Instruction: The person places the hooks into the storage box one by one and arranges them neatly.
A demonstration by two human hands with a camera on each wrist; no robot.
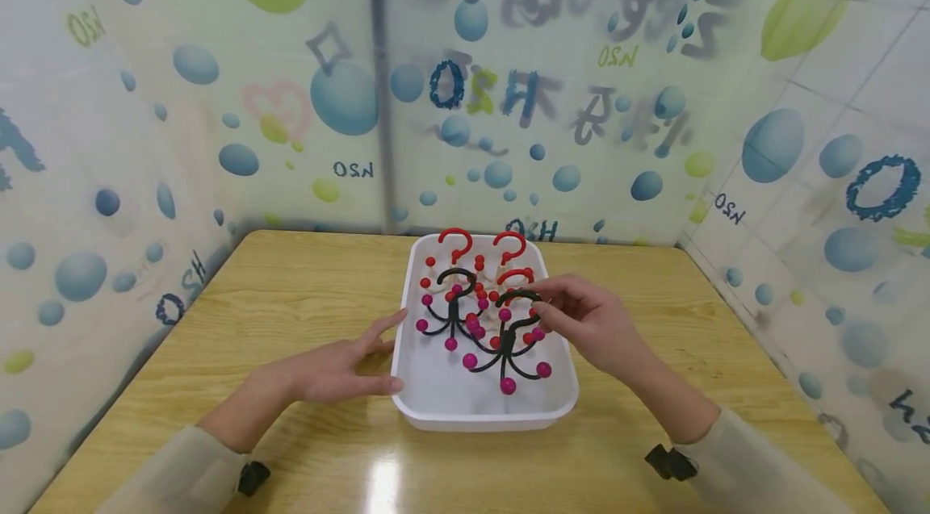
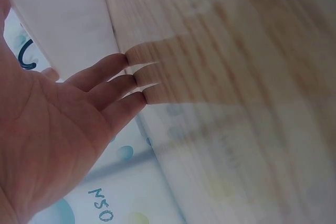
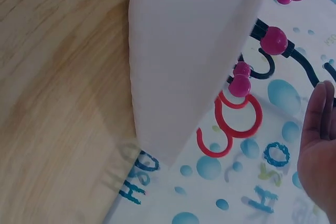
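Note:
A white plastic tray (image 1: 479, 409) holds several hook-topped pieces with curved legs tipped with balls. At the front right, my right hand (image 1: 584, 324) pinches the curved top of a black piece with magenta balls (image 1: 506, 343); the right wrist view shows fingertips (image 3: 317, 95) at its black hook. My left hand (image 1: 327, 369) is spread against the tray's left side, with thumb and forefinger at the rim. Its other fingers (image 2: 113, 85) reach down by the wooden table. Another black piece (image 1: 454, 311) lies left of the pinched one. Red hooks (image 1: 455, 233) rise behind both.
The tray stands on a glossy wooden table (image 1: 312, 280). Pale walls (image 1: 465, 151) with blue and green dots enclose its back and sides. Red hooks (image 3: 244, 124) also show past the tray wall in the right wrist view.

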